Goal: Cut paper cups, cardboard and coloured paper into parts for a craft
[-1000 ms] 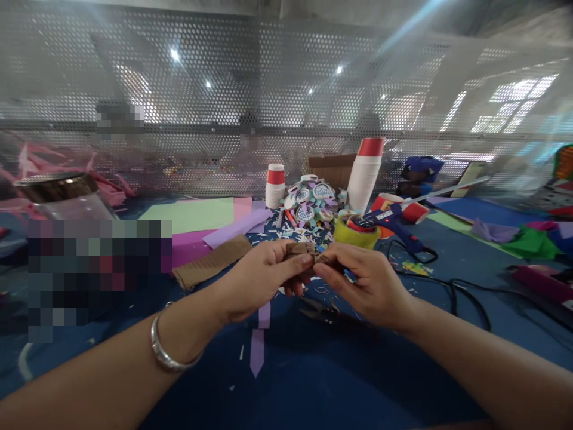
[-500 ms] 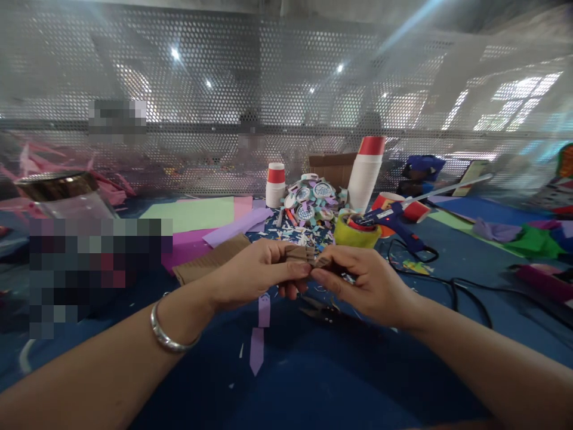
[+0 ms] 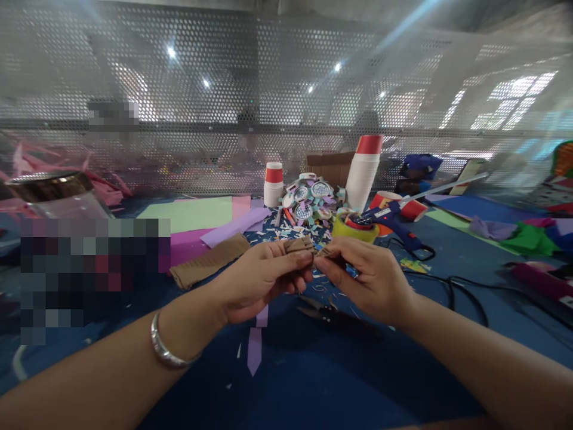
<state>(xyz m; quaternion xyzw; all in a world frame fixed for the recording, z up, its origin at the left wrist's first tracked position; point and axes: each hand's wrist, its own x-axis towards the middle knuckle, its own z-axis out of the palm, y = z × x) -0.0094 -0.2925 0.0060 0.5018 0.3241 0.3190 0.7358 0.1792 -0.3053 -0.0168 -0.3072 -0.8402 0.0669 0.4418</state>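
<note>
My left hand point(image 3: 268, 272), with a silver bangle on its wrist, pinches a small piece of brown corrugated cardboard point(image 3: 298, 245) between thumb and fingers. Close beside it, my right hand point(image 3: 367, 272) is closed on a bit of brown cardboard point(image 3: 325, 252) at its fingertips. Whether the two bits are joined I cannot tell. Below the hands lies a pair of dark scissors or snips point(image 3: 329, 313), its blades pointing left. Purple paper strips point(image 3: 255, 349) lie on the blue table under my left hand. A longer strip of corrugated cardboard point(image 3: 208, 263) rests behind my left wrist.
A blue glue gun point(image 3: 389, 218) leans on a yellow tape roll point(image 3: 353, 232), its black cord trailing right. Behind are a tall stack of paper cups point(image 3: 362, 179), a shorter stack point(image 3: 273, 188) and a heap of decorated discs point(image 3: 308, 200). A gold-lidded jar point(image 3: 51, 186) stands left.
Both hands stay close together, and their fingers shift slightly on the cardboard. My right fingertips have drawn a little apart from my left ones. The view has moved slightly.
</note>
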